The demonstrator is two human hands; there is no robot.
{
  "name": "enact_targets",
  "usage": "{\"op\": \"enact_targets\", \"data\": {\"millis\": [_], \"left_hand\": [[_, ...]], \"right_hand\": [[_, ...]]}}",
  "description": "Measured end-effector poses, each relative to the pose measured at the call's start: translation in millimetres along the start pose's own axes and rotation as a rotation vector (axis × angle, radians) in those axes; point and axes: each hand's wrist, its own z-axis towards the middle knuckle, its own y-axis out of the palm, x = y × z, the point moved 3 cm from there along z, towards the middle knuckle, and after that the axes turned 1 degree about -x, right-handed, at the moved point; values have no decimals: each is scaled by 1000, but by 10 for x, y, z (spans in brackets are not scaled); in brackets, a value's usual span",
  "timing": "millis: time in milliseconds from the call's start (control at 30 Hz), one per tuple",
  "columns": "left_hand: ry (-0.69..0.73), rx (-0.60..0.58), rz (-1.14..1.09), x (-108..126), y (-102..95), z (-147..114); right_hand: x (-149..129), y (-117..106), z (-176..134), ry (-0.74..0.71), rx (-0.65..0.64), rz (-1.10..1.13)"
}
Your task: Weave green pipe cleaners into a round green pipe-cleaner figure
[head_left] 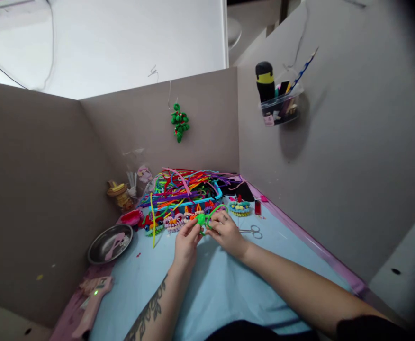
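Note:
My left hand pinches a bright green pipe-cleaner piece that looks wound into a small bundle. From it a loose green pipe cleaner loops up and over to my right hand, whose fingers are closed on that strand. Both hands are close together above the blue table cover. Small scissors lie just right of my right hand. Behind the hands sit several finished coiled pipe-cleaner figures, among them a lilac one and a blue-yellow one.
A blue tray heaped with colourful pipe cleaners stands at the back. On the left are a metal bowl, a pink glue gun and a jar. Grey walls enclose the table; a clear holder hangs on the right.

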Motion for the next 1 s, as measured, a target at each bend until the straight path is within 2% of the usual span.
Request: {"op": "enact_targets", "data": {"millis": [100,267,333,467,600,767,1000], "left_hand": [[20,-12,96,-12,1,-2],[9,-21,200,-58,5,-3],[8,-21,185,-56,9,-4],[12,29,82,-20,-9,3],[20,21,6,1,-5,2],[29,4,45,-5,30,-26],[83,-78,92,-91,7,3]], "right_hand": [[-2,-2,45,49,-11,123],[268,26,88,438,159,339],[362,47,79,521,162,376],[345,76,64,455,73,400],[284,110,36,448,82,349],[357,194,0,523,96,402],[367,292,-69,709,47,658]]}}
